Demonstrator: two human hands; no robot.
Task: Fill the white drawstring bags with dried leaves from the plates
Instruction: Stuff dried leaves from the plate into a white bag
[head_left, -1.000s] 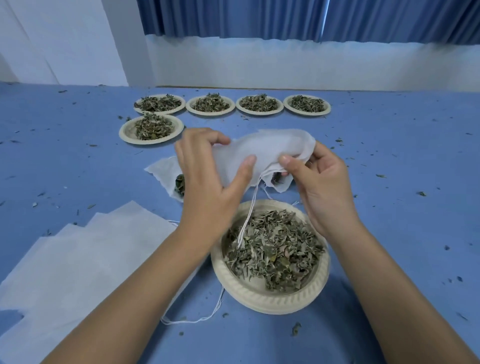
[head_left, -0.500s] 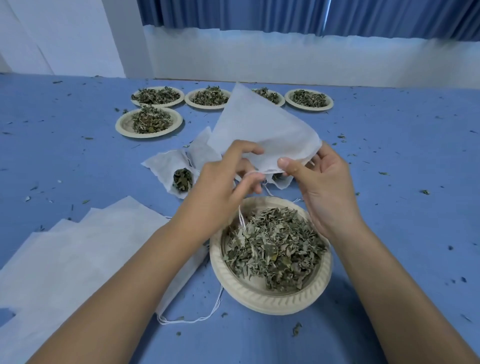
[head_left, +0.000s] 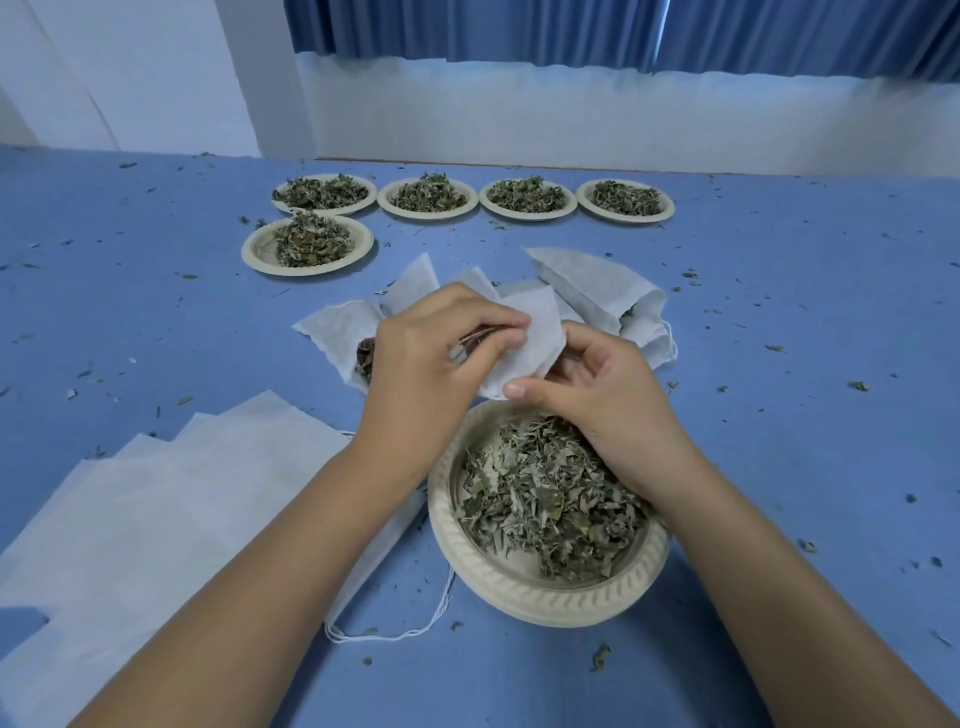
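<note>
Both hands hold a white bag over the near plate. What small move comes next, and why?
Probably spread the white bag open at its mouth. The left hand and right hand both pinch it, it looks flat, and it sits right above the near plate of dried leaves; it likely needs opening before leaves go in.

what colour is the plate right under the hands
Pale beige plate with a ridged rim, seen in the head view.

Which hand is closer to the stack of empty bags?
Left. Both hands pinch a bag; the left hand is just right of the stack, the right hand farther right, over the near plate.
</note>
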